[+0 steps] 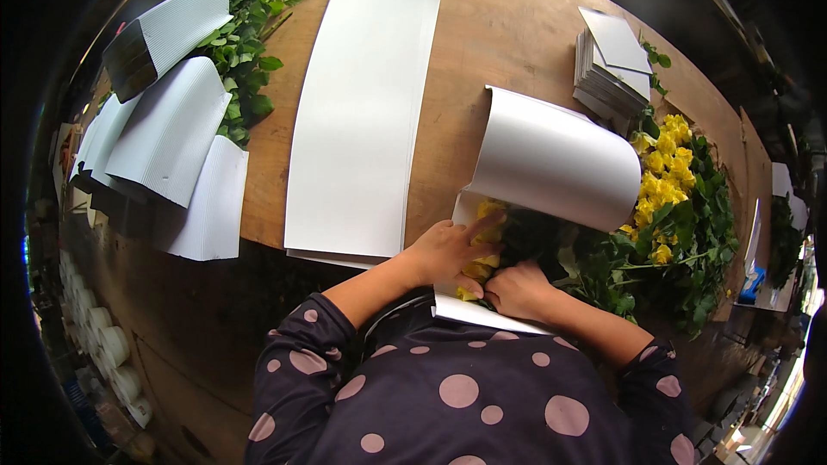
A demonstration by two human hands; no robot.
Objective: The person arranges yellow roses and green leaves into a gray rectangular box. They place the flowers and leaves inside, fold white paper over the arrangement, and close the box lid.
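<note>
Yellow roses (481,265) lie in a row on a white sheet at the table's near edge, their leafy stems pointing right. My left hand (455,255) rests over the blooms with its fingers spread, touching them. Just to the right, my right hand (520,290) is curled at the stems below the flower heads; what its fingers hold is hidden. A white paperboard sheet (559,155) arches up behind both hands, partly over the dark leaves. Its near end (491,320) shows against the polka-dot top.
Flat white sheets (362,123) lie mid-table. Wrapped bunches in corrugated white board (171,123) with green leaves (242,45) are at the left. Small white cards (610,64) are stacked at the back right, near more yellow roses (665,174). White rolls (113,345) stand low left.
</note>
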